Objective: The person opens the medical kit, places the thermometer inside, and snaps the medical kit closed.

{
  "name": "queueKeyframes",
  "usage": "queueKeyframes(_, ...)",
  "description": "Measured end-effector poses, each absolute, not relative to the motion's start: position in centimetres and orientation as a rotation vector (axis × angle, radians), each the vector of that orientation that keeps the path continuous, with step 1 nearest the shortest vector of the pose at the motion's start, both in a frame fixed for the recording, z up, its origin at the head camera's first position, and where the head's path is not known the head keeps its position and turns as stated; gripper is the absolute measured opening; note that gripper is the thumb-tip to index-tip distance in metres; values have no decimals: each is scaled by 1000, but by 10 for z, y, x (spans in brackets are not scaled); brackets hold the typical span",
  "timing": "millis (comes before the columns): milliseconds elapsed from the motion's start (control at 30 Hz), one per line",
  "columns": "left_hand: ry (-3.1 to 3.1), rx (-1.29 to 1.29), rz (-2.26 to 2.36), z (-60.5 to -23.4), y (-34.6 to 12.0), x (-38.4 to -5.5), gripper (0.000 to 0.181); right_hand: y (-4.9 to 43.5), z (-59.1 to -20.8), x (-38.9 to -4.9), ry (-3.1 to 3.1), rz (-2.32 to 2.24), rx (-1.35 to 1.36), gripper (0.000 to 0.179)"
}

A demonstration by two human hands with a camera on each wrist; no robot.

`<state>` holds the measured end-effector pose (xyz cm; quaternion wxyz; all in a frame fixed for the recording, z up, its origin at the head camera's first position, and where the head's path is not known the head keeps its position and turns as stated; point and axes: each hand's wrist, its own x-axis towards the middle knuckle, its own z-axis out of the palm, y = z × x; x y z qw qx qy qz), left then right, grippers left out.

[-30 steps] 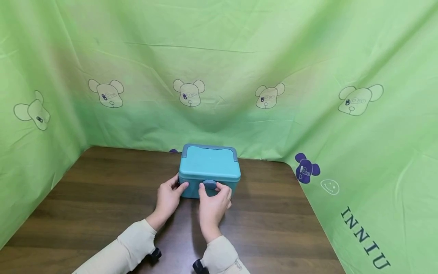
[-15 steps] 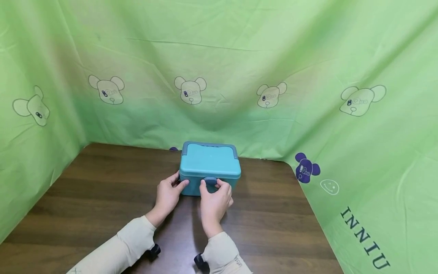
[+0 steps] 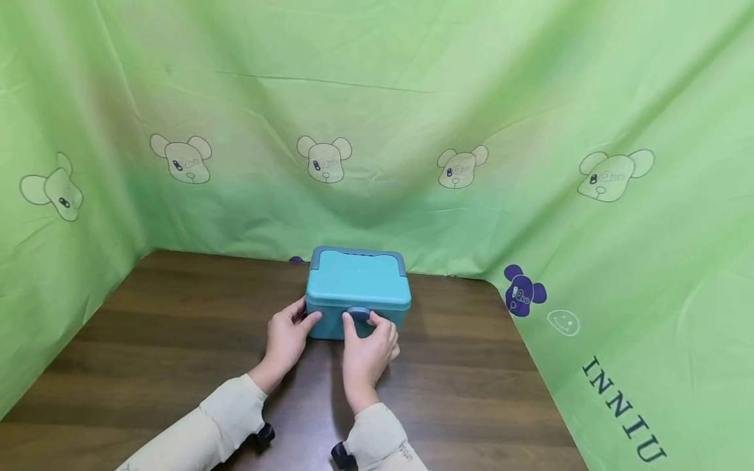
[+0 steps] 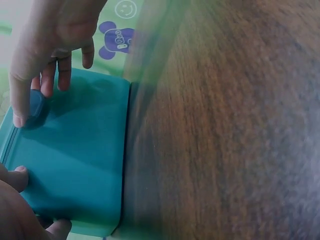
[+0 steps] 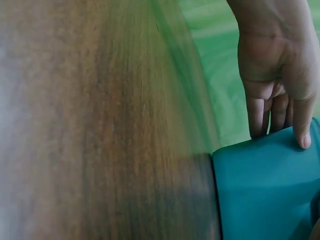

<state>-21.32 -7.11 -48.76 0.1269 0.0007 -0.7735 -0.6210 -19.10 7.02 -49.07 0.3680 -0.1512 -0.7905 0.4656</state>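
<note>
A teal plastic box (image 3: 359, 281) stands on the wooden table with its lid down. Its grey-blue carry handle (image 3: 359, 251) lies folded along the lid's back edge. A rounded grey-blue latch (image 3: 359, 313) sits at the front middle, just under the lid. My right hand (image 3: 366, 356) pinches this latch between thumb and index finger, while the other fingers lie against the front wall. My left hand (image 3: 287, 340) grips the front left corner, thumb on the front and fingers along the left side. Inside the box everything is hidden.
Brown wooden table (image 3: 177, 366) stretches around the box. Green cloth (image 3: 383, 216) printed with bear heads hangs close behind the box and along both sides. Black wrist straps (image 3: 262, 437) show below the pale sleeves (image 3: 206, 422).
Both hands keep the same holds on the box and its latch. Only the head view shifts slightly.
</note>
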Motion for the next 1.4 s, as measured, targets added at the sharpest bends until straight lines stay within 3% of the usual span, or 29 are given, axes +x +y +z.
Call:
queueKeyframes(233,-2250,9,-1799,-494,-81,-213,55,76,-478,-178,-2100,1461,-367,43)
queueKeyframes(733,-2299,-51,-1654,-487,-97,-207,26,145,-484,-177,-2376,1289,-189,26)
queueKeyframes(1100,-2511,-176,-1524,-494,-127,-192,26,205,-487,-169,-2724,1203,149,26)
queueKeyframes(1400,-2712,-315,-1289,-483,-151,-192,36,246,-492,-171,-2761,947,337,24)
